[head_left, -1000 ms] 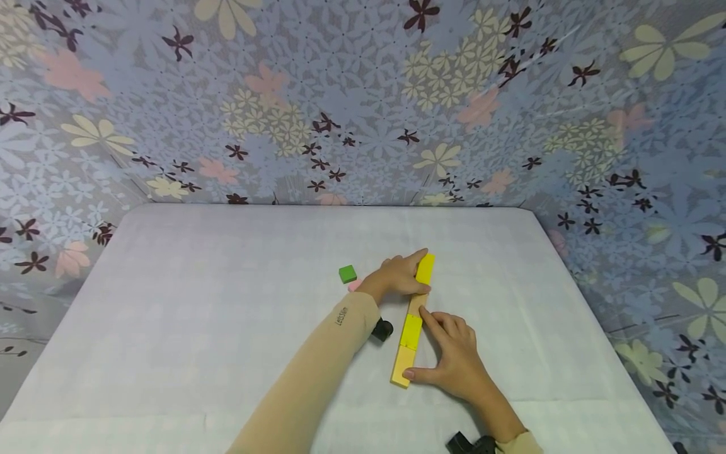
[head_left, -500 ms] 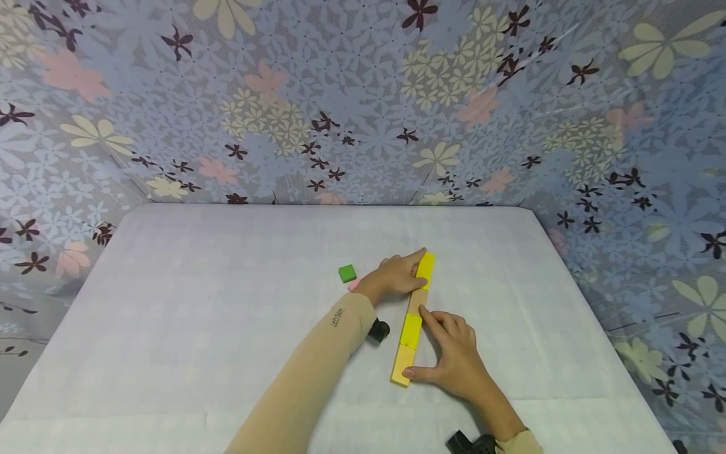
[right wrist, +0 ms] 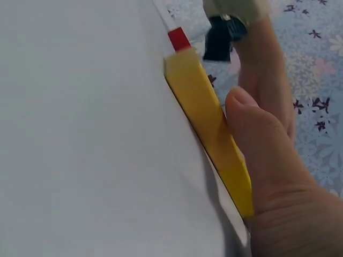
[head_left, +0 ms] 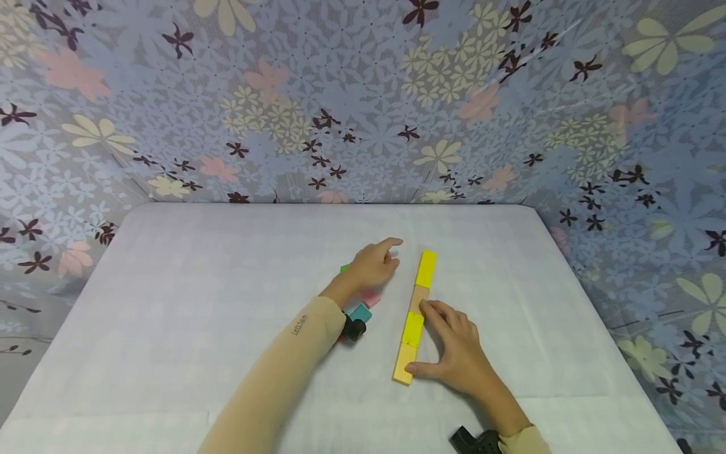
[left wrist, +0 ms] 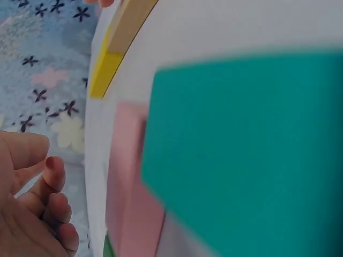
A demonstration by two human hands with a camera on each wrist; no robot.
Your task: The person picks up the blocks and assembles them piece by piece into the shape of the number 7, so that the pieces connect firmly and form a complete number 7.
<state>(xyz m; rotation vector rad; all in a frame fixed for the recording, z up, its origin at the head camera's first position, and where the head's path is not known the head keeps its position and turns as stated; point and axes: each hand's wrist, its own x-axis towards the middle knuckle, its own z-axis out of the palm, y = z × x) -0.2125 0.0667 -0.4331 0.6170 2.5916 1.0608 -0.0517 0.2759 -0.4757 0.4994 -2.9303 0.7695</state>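
Observation:
A straight row of blocks lies on the table: a far yellow block (head_left: 426,268), a tan wooden block (head_left: 418,298), another yellow block (head_left: 413,329) and a pale yellow block (head_left: 404,364) nearest. My right hand (head_left: 457,353) touches the row's right side, index finger at the tan block and thumb on the pale yellow one. Left of the row hovers my left hand (head_left: 371,265), holding nothing, its fingers loosely bent. Under and beside that arm are a pink block (head_left: 370,297), a teal block (head_left: 360,313) and a mostly hidden green block (head_left: 344,268).
A red block (right wrist: 179,39) shows beyond the row in the right wrist view; the left arm mostly covers it in the head view. A white cloth covers the table (head_left: 227,271). Flower-patterned fabric (head_left: 363,101) rises behind the far edge.
My left hand has let go of the far yellow block and moved left, over the loose blocks. The teal block has come into sight. My right hand stays at the row.

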